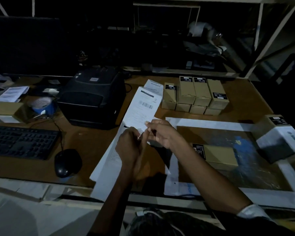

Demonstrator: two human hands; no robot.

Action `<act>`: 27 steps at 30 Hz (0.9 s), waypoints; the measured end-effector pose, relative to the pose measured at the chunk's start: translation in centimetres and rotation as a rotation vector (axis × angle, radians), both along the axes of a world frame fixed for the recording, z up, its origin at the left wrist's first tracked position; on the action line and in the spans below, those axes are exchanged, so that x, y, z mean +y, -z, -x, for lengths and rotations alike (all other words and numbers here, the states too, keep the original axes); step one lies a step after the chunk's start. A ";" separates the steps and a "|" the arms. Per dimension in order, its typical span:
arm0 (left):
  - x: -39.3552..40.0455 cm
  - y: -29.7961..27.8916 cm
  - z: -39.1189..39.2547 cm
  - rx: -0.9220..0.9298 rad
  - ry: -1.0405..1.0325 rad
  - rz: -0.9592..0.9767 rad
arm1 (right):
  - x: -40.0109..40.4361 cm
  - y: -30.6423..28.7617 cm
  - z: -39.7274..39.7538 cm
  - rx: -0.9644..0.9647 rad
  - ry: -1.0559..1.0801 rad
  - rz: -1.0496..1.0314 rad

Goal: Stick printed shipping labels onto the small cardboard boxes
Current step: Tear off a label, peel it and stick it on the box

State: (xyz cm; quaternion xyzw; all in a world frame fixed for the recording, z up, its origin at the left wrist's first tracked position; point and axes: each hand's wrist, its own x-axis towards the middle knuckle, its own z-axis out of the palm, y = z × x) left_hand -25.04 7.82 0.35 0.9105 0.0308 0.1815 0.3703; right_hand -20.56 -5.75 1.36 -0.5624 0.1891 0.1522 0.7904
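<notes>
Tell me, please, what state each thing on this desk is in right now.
Label strip: held up over the desk, pinched by both hands.
Left hand: fingers curled on the strip.
Right hand: pinching the strip's edge.
Single box: lying flat on the mat, closed.
Stacked boxes: closed, in two layers.
Printer: lid closed.
Monitor: dark.
Tape roll: resting beside the printer.

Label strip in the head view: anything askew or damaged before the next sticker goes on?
No damage visible. The label strip runs diagonally across the desk and overhangs its front edge. Both hands, left hand and right hand, pinch it at a label joint. The scene is dim.
</notes>
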 end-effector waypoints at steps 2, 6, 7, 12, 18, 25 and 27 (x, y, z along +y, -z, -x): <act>0.0 0.5 0.3 0.062 -0.011 0.034 | 0.2 0.5 0.5 0.018 -0.015 -0.033; -0.1 1.7 0.3 0.077 -0.004 0.234 | 0.6 0.9 0.8 0.043 -0.009 -0.045; -0.2 2.0 0.1 0.100 -0.007 0.278 | 0.8 1.0 0.8 0.051 -0.004 -0.033; -0.1 2.8 -1.2 0.218 -0.002 0.318 | 1.1 1.2 0.3 0.063 0.010 0.043; 0.5 3.4 -2.1 0.193 0.058 0.333 | 1.5 0.8 0.0 0.004 -0.018 0.109; 1.2 3.5 -3.4 0.177 0.137 0.226 | 1.2 0.8 -0.8 -0.029 -0.061 0.144; 1.1 3.4 -3.5 0.162 0.147 0.231 | 1.2 0.8 -1.0 -0.038 -0.051 0.142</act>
